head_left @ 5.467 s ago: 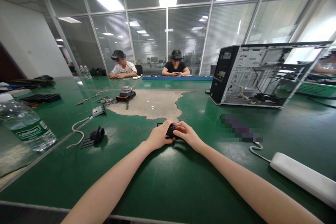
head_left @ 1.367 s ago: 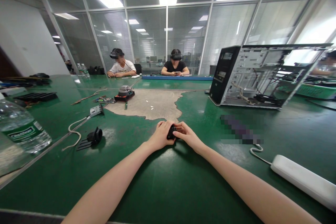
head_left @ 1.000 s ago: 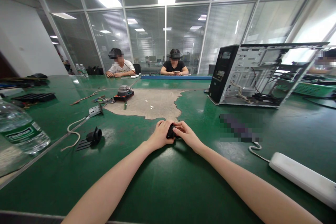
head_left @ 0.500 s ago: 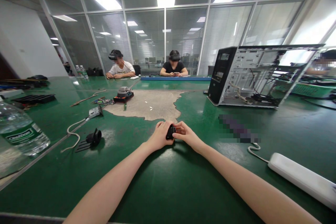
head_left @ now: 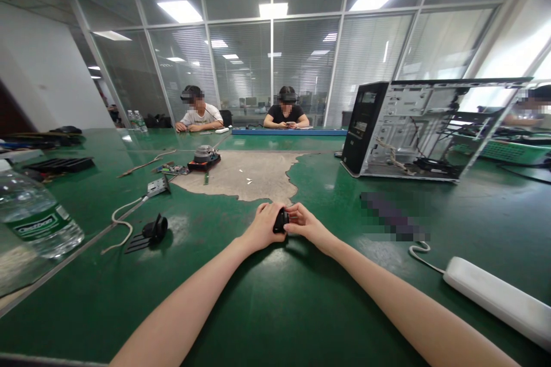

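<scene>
A small black plastic part is held between my two hands, low over the green table. Fingers of my left hand wrap round its left side and top. From the right, the thumb and fingertips of my right hand grip its edge. The part's exact kind is unclear, since my fingers cover much of it. To the left lies another black plastic piece with a round collar and flat prongs. A metal bracket with a pale cable rests behind that piece.
An opened computer case stands at the right. A white power strip lies at the near right, and a water bottle at the left edge. A heatsink and fan sits on the bare patch. Two people sit across the table.
The whole view has tilted up slightly, so things sit a little lower. Both hands keep their hold on the black part, with hardly any movement.
</scene>
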Tool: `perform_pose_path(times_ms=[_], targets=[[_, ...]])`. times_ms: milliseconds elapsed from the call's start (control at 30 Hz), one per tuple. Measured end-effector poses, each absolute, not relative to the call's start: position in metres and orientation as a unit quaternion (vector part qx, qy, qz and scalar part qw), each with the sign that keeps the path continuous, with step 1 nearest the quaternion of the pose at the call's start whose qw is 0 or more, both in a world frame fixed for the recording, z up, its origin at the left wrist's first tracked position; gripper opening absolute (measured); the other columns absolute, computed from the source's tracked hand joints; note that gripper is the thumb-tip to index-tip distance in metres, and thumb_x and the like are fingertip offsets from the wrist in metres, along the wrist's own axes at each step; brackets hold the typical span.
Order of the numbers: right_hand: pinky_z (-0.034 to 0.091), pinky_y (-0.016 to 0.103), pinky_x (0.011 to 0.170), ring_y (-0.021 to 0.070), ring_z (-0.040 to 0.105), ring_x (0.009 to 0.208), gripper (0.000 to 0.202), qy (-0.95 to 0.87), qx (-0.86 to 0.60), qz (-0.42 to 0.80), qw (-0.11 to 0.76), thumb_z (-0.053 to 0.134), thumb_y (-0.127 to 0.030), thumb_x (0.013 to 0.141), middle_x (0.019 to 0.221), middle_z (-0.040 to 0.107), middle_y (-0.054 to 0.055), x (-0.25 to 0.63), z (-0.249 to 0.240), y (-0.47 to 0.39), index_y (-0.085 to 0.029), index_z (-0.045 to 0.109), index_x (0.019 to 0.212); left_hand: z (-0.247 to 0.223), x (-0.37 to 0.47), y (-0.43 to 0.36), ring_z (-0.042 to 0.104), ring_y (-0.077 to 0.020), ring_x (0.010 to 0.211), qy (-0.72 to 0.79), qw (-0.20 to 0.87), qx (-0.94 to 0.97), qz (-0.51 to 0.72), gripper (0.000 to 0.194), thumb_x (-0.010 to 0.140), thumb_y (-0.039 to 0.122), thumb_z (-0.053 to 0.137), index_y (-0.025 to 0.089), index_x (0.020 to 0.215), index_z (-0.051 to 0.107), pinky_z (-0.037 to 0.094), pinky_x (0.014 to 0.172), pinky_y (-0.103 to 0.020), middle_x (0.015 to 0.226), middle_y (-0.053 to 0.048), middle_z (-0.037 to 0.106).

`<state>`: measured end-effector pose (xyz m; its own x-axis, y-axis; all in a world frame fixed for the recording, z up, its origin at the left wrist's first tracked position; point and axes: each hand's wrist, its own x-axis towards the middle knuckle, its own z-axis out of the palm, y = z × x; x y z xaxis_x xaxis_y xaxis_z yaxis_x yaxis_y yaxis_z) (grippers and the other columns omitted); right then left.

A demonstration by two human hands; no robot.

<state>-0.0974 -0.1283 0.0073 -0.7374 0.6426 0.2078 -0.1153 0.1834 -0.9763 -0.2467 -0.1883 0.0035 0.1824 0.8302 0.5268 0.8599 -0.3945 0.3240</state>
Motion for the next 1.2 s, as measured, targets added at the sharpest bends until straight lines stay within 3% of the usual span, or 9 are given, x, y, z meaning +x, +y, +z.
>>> perform_pose_path(times_ms=[200,567,767,1200], targets=[[0.042,0.032,0.075,0.0129,0.055,0.077,0.028,-0.689,-0.227,0.604,0.331,0.06,-0.036,0.066,0.084,0.057,0.0,-0.1011,0.0057,-0.1294,-0.021,0.048,0.087,0.0046,-0.2462,-0.1888,0.046,-0.0197,0.095,-0.551,0.019,-0.768,-0.325,0.056,0.057,0.022,0.06,0.022,0.108,0.035,0.025,0.09,-0.038,0.1,-0.002,0.051],[0.042,0.03,0.074,0.0137,0.054,0.08,0.035,-0.704,-0.186,0.614,0.304,0.067,-0.029,0.059,0.082,0.057,-0.001,-0.0962,0.01,-0.1297,-0.022,0.046,0.087,0.0036,-0.2464,-0.1882,0.046,-0.0203,0.094,-0.556,0.02,-0.768,-0.318,0.059,0.055,0.02,0.06,0.022,0.108,0.034,0.024,0.091,-0.038,0.101,-0.003,0.051],[0.042,0.03,0.073,0.013,0.055,0.076,0.026,-0.686,-0.229,0.605,0.332,0.058,-0.035,0.068,0.082,0.057,0.0,-0.1015,0.005,-0.1304,-0.022,0.047,0.088,0.0061,-0.2459,-0.1892,0.046,-0.02,0.095,-0.55,0.018,-0.769,-0.324,0.057,0.056,0.022,0.061,0.022,0.107,0.035,0.025,0.09,-0.037,0.1,-0.002,0.051],[0.042,0.03,0.074,0.0124,0.054,0.076,0.034,-0.695,-0.208,0.6,0.336,0.066,-0.032,0.06,0.079,0.055,-0.001,-0.0993,0.0069,-0.1299,-0.021,0.045,0.083,0.0002,-0.2488,-0.182,0.046,-0.0198,0.096,-0.548,0.014,-0.769,-0.329,0.058,0.056,0.021,0.06,0.021,0.108,0.034,0.025,0.09,-0.037,0.103,-0.003,0.05]])
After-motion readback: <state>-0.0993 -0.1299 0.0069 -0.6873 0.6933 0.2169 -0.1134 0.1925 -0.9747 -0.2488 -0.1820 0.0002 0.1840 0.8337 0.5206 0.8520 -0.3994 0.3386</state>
